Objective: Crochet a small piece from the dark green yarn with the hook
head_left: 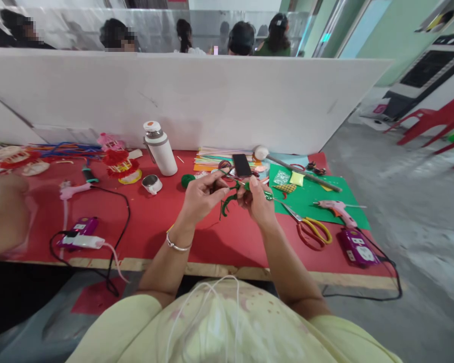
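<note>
Both hands meet above the red tabletop around a small green yarn piece. My left hand point(206, 195) pinches green yarn, its fingers closed. My right hand point(260, 204) is closed on a thin metal tool with a green grip, which looks like a crochet hook point(246, 186); its tip points toward my left fingers. A curled green crochet piece point(229, 202) hangs between the hands. Just beyond my left hand lies a green yarn ball point(188, 180). Scissors point(313, 233) with red and yellow handles lie right of my right hand. Fingers hide part of the work.
A white thermos point(162, 151) and its metal cup point(152, 184) stand back left. A phone point(241, 165) lies behind my hands. Glue guns point(337, 209) and purple power boxes point(357, 247) with cables lie at both sides. Another person's arm point(9, 214) rests at far left. A white partition point(212, 101) closes the back.
</note>
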The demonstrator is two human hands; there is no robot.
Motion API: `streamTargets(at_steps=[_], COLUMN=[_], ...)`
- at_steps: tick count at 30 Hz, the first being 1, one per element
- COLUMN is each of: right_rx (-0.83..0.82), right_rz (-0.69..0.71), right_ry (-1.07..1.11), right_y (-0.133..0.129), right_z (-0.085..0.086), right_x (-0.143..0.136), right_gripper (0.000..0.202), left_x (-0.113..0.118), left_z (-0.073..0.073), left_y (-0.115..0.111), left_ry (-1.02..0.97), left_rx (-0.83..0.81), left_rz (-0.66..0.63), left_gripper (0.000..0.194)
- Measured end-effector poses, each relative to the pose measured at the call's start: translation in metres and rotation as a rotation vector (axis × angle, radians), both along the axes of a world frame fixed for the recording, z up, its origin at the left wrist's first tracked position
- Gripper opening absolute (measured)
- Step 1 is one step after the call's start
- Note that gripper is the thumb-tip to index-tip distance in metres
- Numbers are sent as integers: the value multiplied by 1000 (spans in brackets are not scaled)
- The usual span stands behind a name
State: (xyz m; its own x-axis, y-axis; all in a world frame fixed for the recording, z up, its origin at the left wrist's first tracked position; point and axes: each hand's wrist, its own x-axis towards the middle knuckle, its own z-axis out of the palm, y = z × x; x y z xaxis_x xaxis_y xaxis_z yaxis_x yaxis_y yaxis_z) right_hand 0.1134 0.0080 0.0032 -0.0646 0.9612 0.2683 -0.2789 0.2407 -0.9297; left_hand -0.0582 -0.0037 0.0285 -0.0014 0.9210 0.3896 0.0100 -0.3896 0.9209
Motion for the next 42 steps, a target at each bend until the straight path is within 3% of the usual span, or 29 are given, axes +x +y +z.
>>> streamTargets(at_steps=[4,7,11,17,24,30,42], right_rx=[160,252,57,-203,-199,-187,-139], right_rz=[-150,-222,62,366,400,459,628], right_ry=[-132,-57,152,124,107,74,21], right_y=[-5,-3,17,42,43,43,54], right_z=[-4,-9,-12,-4,-11,-6,-4], right_x=[-7,-13,-10,8,13,20,40], right_gripper=[50,47,61,61,59,59,39], left_x=[5,6,-1,-11,-10,-5,-9], left_z=[-1,-1,3,8,9,9,8], left_y=[-1,2,5,3,5,6,8], left_ry=[62,-114,-269,-221,-189,-223,-236], left_rx=[39,-59,-252,-299,-282,-340,-408], left_rz=[125,-6,-218,-222,-221,-234,-304], left_gripper=[33,38,35,36,39,38,36])
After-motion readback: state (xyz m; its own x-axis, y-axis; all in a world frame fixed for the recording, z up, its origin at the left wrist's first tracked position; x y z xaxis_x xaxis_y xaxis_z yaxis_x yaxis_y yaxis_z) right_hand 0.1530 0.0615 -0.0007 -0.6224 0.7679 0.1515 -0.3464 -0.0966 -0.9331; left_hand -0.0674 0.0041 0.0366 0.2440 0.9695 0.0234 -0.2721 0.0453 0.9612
